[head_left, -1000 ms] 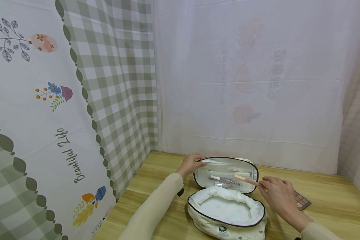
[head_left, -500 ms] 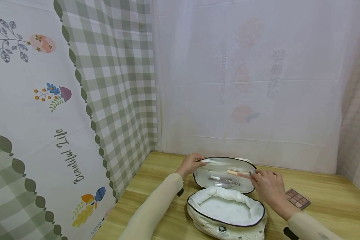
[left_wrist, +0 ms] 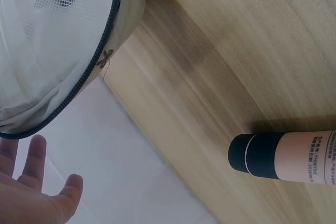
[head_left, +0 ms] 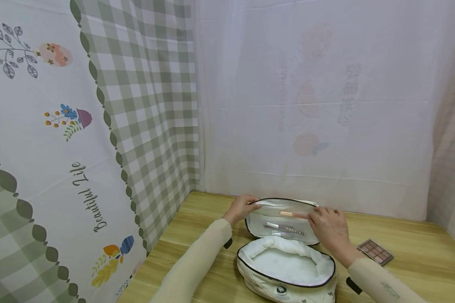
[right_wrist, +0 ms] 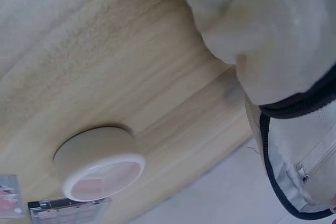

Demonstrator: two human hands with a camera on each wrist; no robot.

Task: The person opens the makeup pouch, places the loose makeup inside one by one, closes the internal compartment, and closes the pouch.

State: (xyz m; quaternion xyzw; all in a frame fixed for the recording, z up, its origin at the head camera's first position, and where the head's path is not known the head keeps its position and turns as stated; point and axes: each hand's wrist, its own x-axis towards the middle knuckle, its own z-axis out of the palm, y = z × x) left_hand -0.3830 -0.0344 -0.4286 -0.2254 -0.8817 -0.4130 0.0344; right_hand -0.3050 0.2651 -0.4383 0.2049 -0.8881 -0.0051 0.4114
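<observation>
An open cream cosmetic bag (head_left: pixel 288 291) with dark piping stands on the table, its lid (head_left: pixel 252 229) raised behind it. My left hand (head_left: pixel 242 208) pinches the lid's upper left edge, thumb side in front; some of its fingers show below the rim in the left wrist view. My right hand (head_left: pixel 330 227) pinches a slim pinkish stick with a peach end (head_left: pixel 287 213), held level across the lid's inner side near the pocket's zipper. Lower on the lid, two slender clear tubes (head_left: pixel 282 233) lie behind the mesh. Only a fingertip of the right hand shows in the right wrist view.
An eyeshadow palette (head_left: pixel 375 251) lies right of the bag. The right wrist view shows a round white container (right_wrist: pixel 102 163) and a small clear case with pink inside (right_wrist: pixel 8 196). A pink tube with a black cap (left_wrist: pixel 294 156) lies on the table in the left wrist view.
My right hand has moved left and slightly up with the stick, from beside the lid to its right edge, uncovering the palette. My left hand keeps its place on the lid.
</observation>
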